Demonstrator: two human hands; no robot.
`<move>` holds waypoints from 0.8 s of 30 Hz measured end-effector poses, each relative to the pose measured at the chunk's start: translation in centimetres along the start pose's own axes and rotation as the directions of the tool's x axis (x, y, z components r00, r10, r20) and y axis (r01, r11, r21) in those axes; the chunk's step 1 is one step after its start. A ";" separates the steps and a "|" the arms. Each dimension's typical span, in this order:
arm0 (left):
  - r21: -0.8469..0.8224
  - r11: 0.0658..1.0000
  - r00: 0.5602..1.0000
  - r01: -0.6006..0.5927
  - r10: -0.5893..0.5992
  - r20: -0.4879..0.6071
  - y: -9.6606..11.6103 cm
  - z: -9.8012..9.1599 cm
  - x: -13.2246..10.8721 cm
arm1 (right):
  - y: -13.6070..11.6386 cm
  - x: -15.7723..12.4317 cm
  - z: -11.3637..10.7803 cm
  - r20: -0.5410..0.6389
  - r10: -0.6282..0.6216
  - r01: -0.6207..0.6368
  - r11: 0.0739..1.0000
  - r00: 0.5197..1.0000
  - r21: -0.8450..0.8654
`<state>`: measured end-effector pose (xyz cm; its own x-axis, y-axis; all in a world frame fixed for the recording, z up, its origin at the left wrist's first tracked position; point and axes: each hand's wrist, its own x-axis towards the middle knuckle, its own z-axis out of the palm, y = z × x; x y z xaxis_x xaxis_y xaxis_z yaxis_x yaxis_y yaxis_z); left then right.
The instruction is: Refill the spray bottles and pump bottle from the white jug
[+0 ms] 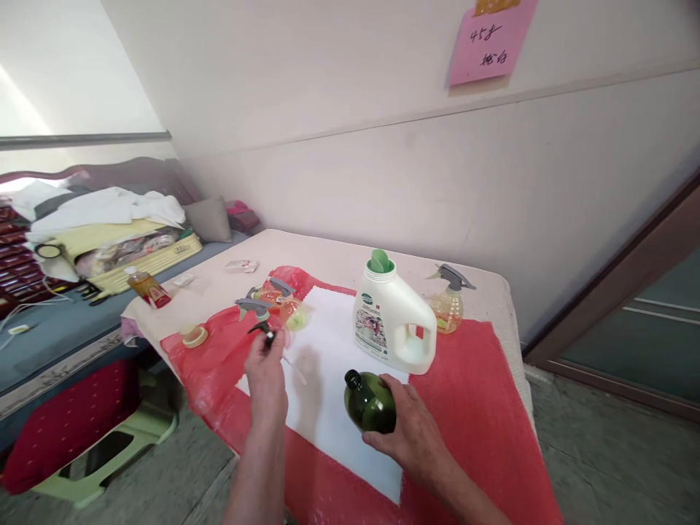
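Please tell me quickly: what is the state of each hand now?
Left hand: closed, holding a black plastic pump head with a thin pale tube.
Right hand: closed on a glossy, dark green, rounded bottle.

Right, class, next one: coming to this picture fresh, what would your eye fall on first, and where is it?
Probably the big white jug with its green top, standing near the middle of the table, against the bright red cloth. Just in front of it, the right hand holds a dark green bottle, while the left hand holds a black pump top. High on the wall, a pink note stands out.
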<state>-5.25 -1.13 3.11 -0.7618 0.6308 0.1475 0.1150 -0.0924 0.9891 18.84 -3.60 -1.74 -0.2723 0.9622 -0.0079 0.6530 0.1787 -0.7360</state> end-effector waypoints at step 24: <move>0.445 0.756 0.864 -0.481 0.320 0.390 0.0 3.5 -2.7 | 2.0 2.2 -0.6 -0.319 0.048 0.061 0.945 0.947 0.321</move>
<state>-0.99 -0.16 2.74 -0.3725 0.8154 0.4430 0.7368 -0.0303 0.6754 20.01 -0.98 -2.81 -0.0010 0.9849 0.1733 0.3736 0.1611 -0.9135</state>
